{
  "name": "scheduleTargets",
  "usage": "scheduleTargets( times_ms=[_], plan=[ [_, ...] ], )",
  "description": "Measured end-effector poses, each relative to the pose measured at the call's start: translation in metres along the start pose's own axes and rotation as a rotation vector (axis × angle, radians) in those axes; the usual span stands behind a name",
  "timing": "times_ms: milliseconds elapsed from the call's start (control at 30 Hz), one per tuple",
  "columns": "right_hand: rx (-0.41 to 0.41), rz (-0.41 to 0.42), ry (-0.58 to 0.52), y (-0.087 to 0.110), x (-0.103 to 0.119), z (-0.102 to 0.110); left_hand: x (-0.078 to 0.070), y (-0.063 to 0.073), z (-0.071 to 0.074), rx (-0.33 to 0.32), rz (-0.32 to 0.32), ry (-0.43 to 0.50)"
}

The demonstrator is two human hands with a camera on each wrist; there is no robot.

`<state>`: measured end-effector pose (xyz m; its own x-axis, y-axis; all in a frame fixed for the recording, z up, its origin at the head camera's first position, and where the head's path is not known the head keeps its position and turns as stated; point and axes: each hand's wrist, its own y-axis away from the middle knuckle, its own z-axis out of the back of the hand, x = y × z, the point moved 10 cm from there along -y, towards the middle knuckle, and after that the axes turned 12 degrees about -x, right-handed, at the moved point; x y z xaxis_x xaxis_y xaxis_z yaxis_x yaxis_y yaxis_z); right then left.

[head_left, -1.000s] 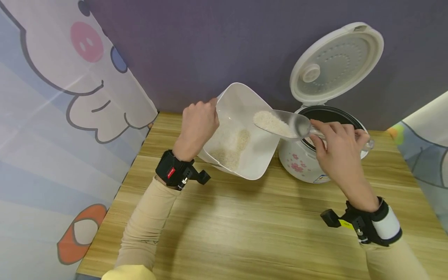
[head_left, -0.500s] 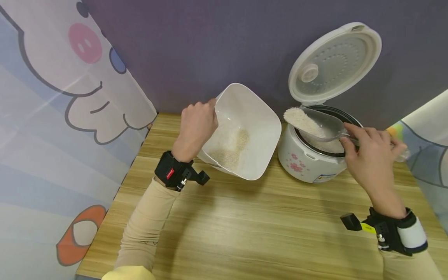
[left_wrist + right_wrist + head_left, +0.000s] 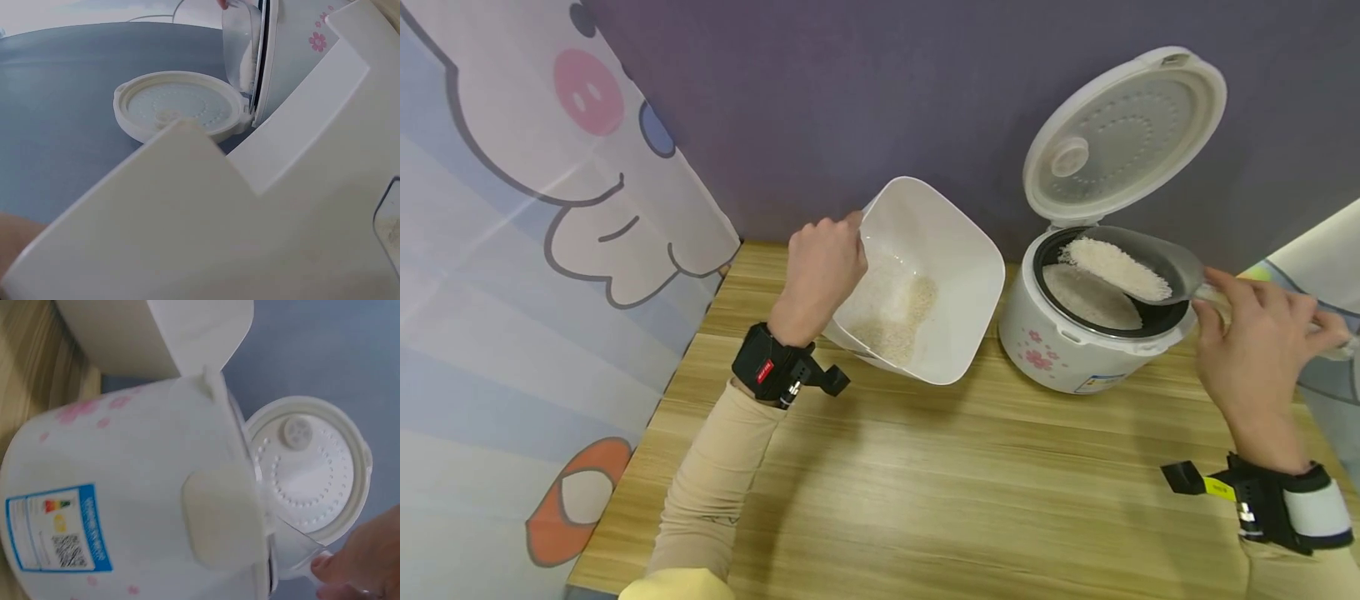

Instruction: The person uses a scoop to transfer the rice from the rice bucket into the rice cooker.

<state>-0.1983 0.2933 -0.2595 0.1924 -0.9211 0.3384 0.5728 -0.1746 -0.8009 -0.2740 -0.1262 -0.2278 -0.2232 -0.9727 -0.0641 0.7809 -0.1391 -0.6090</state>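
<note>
In the head view my right hand point(image 3: 1262, 350) grips the handle of a clear scoop point(image 3: 1183, 267) that carries a heap of white rice point(image 3: 1116, 268). The scoop is over the open mouth of a white rice cooker point(image 3: 1037, 333) with pink flowers; pale rice point(image 3: 1090, 296) lies in its dark inner pot. My left hand point(image 3: 826, 271) holds the rim of a white square bin point(image 3: 958, 275), which is tilted, with some rice point(image 3: 898, 325) at its bottom. In the right wrist view, fingers point(image 3: 350, 562) pinch the scoop handle beside the cooker's rim.
The cooker's lid point(image 3: 1123, 137) stands raised at the back, near a dark wall point(image 3: 850, 100). Both vessels are on a wood-grain table point(image 3: 925, 483). A cartoon-printed cloth point(image 3: 497, 350) hangs along the left side.
My right hand has moved right, carrying the rice-filled scoop from over the bin to over the cooker's pot. My left hand and the bin have stayed in place.
</note>
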Motion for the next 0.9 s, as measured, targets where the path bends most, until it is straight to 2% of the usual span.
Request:
scheduleTargets(
  times_ms=[167, 400, 633, 900],
  plan=[
    [-0.101, 0.050, -0.010, 0.001, -0.004, 0.003, -0.001, 0.000, 0.000, -0.007, -0.006, 0.006],
    [-0.281, 0.107, 0.000, 0.003, 0.006, 0.012, -0.002, 0.000, 0.001, -0.020, -0.014, 0.012],
    [-0.368, 0.130, 0.025, 0.005, 0.013, 0.018, -0.003, 0.000, 0.002, -0.028, -0.021, 0.010],
    [-0.479, 0.217, 0.053, 0.010, 0.018, 0.023, -0.003, 0.000, 0.002, -0.021, -0.022, 0.014]
  ],
)
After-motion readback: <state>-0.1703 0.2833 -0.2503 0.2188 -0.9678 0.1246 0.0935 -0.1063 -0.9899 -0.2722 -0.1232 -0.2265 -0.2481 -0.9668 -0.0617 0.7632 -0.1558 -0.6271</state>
